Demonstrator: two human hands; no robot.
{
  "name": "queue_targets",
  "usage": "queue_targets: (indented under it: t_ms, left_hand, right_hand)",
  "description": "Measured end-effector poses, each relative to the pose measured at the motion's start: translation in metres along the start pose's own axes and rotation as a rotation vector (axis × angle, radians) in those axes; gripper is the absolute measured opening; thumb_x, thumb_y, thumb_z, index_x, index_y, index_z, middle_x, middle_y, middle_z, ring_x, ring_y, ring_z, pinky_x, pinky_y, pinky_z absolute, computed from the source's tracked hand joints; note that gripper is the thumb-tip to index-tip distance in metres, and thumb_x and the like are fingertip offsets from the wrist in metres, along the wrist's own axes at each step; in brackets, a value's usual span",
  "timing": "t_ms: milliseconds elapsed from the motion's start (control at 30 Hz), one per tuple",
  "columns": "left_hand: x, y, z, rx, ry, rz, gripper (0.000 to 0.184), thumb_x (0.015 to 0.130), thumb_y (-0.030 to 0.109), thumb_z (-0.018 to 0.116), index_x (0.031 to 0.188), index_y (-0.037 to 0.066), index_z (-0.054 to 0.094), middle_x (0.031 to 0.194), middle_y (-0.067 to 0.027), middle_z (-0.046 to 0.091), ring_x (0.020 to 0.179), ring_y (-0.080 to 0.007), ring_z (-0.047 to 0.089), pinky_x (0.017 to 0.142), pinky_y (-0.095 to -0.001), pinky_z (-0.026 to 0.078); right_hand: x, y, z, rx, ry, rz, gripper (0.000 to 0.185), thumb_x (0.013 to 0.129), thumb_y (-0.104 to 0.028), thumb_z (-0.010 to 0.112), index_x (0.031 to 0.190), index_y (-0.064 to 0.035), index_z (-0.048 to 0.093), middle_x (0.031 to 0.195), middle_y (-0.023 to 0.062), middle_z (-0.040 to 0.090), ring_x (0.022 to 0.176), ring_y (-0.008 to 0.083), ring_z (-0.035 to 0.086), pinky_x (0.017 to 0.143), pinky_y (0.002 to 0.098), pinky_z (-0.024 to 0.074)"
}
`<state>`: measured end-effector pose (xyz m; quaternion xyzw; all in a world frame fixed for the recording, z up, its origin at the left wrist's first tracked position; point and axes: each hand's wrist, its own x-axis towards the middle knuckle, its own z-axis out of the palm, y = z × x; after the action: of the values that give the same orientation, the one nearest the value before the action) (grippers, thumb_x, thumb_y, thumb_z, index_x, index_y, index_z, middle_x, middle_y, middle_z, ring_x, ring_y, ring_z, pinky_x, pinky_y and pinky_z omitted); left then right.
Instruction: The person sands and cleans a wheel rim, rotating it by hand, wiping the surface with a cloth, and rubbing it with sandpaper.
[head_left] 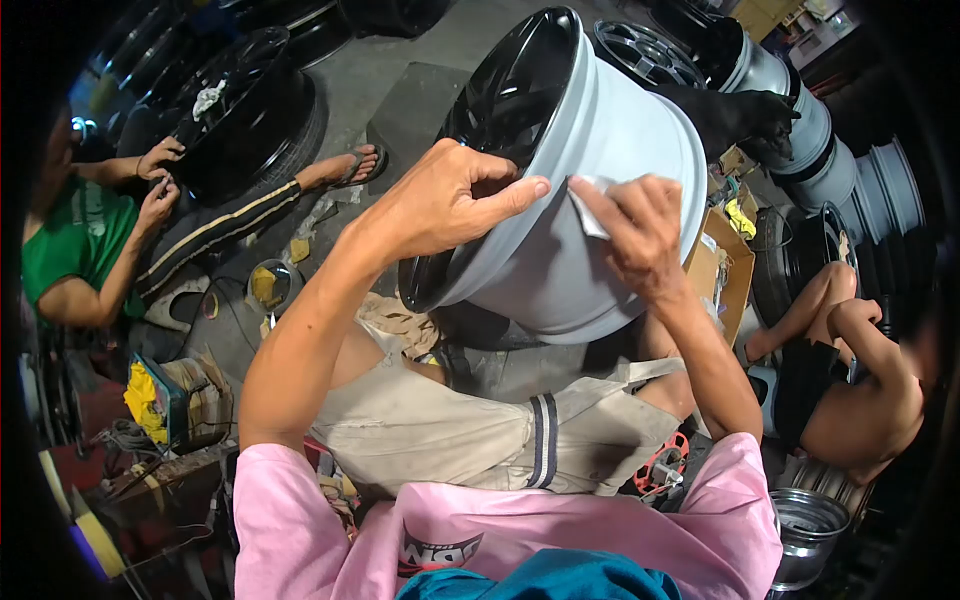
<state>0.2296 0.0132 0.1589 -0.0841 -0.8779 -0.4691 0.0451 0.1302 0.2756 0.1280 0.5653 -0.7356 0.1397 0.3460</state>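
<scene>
A: How does the wheel rim (560, 265) appear?

B: In two finishes. The barrel is pale, matt grey, with stepped ridges circling its ends; the spoked face is glossy black and carries bright reflections.

A: Where is it situated?

B: Directly in front of the person, beyond the lap, tilted, with its black face turned toward the upper left. What bears its lower edge cannot be told.

A: And the hands?

B: The left hand (465, 205) grips the lip at the black end, thumb laid over the edge onto the grey, other fingers bent inside and partly hidden. The right hand (640, 235) is closed on a white pad (590, 212), held against the grey barrel; whether the pad is cloth or paper cannot be told.

A: What surrounds them?

B: A cardboard box (738, 280) stands just right of the rim. Farther off, at the upper right, grey wheels (805, 125) lie in a row. At the left, a co-worker in a green shirt (90, 240) sits beside a black wheel (240, 140).
</scene>
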Motion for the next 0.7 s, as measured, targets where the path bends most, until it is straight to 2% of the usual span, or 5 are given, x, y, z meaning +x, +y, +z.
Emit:
queue_targets:
  t_ms: [133, 267, 433, 567, 700]
  left_hand:
    - [0.001, 0.002, -0.003, 0.037, 0.002, 0.023, 0.060, 0.105, 0.039, 0.070, 0.068, -0.003, 0.051, 0.059, 0.0012, 0.032, 0.059, -0.0080, 0.031, 0.051, -0.0355, 0.026]
    - [-0.001, 0.000, 0.000, 0.006, 0.009, 0.003, 0.061, 0.105, 0.040, 0.071, 0.066, -0.003, 0.050, 0.058, 0.0013, 0.031, 0.059, -0.0083, 0.030, 0.051, -0.0354, 0.025]
    - [-0.002, 0.000, 0.001, 0.047, 0.022, -0.003, 0.060, 0.106, 0.036, 0.069, 0.066, -0.004, 0.048, 0.059, -0.0010, 0.030, 0.059, -0.0097, 0.029, 0.052, -0.0362, 0.026]
    - [-0.002, 0.006, -0.001, 0.092, 0.024, -0.011, 0.058, 0.106, 0.032, 0.069, 0.066, -0.004, 0.050, 0.058, -0.0007, 0.032, 0.059, -0.0086, 0.030, 0.052, -0.0354, 0.027]
    - [-0.008, 0.007, 0.001, 0.115, 0.021, -0.024, 0.057, 0.106, 0.031, 0.069, 0.067, -0.005, 0.048, 0.059, -0.0004, 0.031, 0.060, -0.0083, 0.031, 0.052, -0.0353, 0.027]
  right_hand:
    - [-0.015, -0.020, 0.011, -0.007, -0.005, -0.171, 0.043, 0.082, -0.019, 0.070, 0.124, -0.0144, 0.079, 0.089, -0.0025, 0.053, 0.084, 0.0176, 0.055, 0.083, 0.0375, 0.0406]
    - [-0.001, 0.003, -0.004, -0.055, -0.019, 0.023, 0.039, 0.087, -0.018, 0.071, 0.125, -0.0169, 0.079, 0.089, -0.0046, 0.055, 0.083, 0.0136, 0.055, 0.083, 0.0350, 0.0414]
    - [-0.008, -0.005, 0.007, -0.045, 0.053, -0.105, 0.044, 0.084, -0.016, 0.070, 0.126, -0.0189, 0.078, 0.090, -0.0039, 0.057, 0.083, 0.0158, 0.055, 0.082, 0.0373, 0.0404]
    - [0.000, -0.005, 0.001, 0.033, 0.007, 0.056, 0.052, 0.076, -0.015, 0.071, 0.128, -0.0122, 0.076, 0.093, 0.0010, 0.058, 0.086, 0.0224, 0.057, 0.083, 0.0405, 0.0409]
    - [-0.034, -0.054, 0.009, 0.106, -0.070, -0.095, 0.036, 0.079, -0.017, 0.070, 0.114, -0.0105, 0.076, 0.092, 0.0015, 0.057, 0.089, 0.0202, 0.058, 0.082, 0.0382, 0.0438]
